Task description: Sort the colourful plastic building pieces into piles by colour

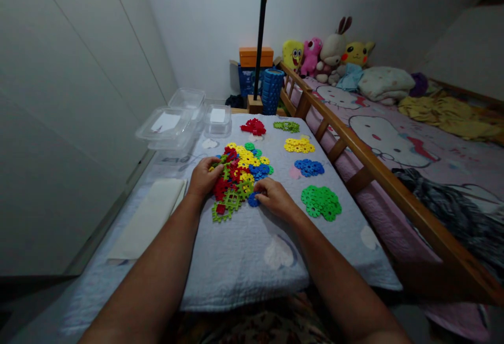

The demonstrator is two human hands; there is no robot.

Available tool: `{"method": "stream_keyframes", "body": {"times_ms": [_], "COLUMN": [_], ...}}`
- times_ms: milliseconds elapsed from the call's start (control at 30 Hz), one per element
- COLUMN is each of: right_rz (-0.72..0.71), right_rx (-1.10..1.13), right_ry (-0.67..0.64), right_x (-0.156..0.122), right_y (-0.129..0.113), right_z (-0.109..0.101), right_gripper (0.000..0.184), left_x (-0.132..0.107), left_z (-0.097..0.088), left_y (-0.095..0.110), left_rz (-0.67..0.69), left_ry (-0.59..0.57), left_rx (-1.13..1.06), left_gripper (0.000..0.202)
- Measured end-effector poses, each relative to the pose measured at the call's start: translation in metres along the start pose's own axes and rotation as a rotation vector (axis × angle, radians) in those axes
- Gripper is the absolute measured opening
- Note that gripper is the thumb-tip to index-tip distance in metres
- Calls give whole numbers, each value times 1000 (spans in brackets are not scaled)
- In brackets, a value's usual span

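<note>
A mixed pile of plastic interlocking pieces (240, 163) in red, yellow, green and blue lies mid-table. My right hand (275, 197) pinches a blue flower-shaped disc (254, 199) at the pile's near right side. At the left edge of the pile, my left hand (202, 176) is closed, its fingertips among the pieces; what they grip is hidden. To the right, sorted by colour, are a green disc heap (321, 202), a blue disc heap (309, 167) and a yellow disc heap (299, 145). Farther back sit light-green square pieces (286, 126) and a red heap (253, 126).
Clear plastic containers (165, 123) with white papers stand at the back left. A folded cream cloth (149, 218) lies at the left. Along the right runs a wooden bed rail (346, 139). A black pole (260, 34) rises behind the table, beside a blue foam roller (272, 92).
</note>
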State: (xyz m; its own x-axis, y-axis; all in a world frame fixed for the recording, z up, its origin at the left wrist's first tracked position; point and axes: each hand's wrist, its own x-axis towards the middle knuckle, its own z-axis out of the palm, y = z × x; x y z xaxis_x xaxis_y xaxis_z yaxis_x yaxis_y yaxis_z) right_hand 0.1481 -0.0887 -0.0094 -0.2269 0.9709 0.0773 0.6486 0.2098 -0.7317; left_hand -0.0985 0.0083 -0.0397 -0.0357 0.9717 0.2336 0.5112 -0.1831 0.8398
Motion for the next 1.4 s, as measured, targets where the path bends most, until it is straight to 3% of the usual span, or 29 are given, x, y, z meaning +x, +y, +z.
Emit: {"method": "stream_keyframes", "body": {"times_ms": [167,300,500,633,800,1033,1267,1400], "right_rz": [-30,9,167,326,444,487,518,400], "right_rx": [118,269,283,217,204,0,-189,-211], "right_ry": [51,37,426,649,675,654,676,696], "right_x": [-2,3,2,-12,-24,-20,-19,-12], "right_y": [0,10,64,106,138,150,143,116], "right_z": [-8,-41,-124,-155,-152,-141,-140,-130], "right_gripper": [14,6,23,24,18,10,10,13], "left_x": [0,0,1,2,2,2,1,1], "left_z": [0,0,1,0,-1,-1,0,-1], "left_y": [0,-1,-3,-3,-1,-2,-1,-1], "left_rz": [8,10,26,22,22,23,21,26], "left_ry": [-8,-7,-10,-3,-11,-23,-15,-10], "left_rx": [5,6,14,24,41,39,20,16], "left_gripper": [38,39,38,39,39,41,37,36]}}
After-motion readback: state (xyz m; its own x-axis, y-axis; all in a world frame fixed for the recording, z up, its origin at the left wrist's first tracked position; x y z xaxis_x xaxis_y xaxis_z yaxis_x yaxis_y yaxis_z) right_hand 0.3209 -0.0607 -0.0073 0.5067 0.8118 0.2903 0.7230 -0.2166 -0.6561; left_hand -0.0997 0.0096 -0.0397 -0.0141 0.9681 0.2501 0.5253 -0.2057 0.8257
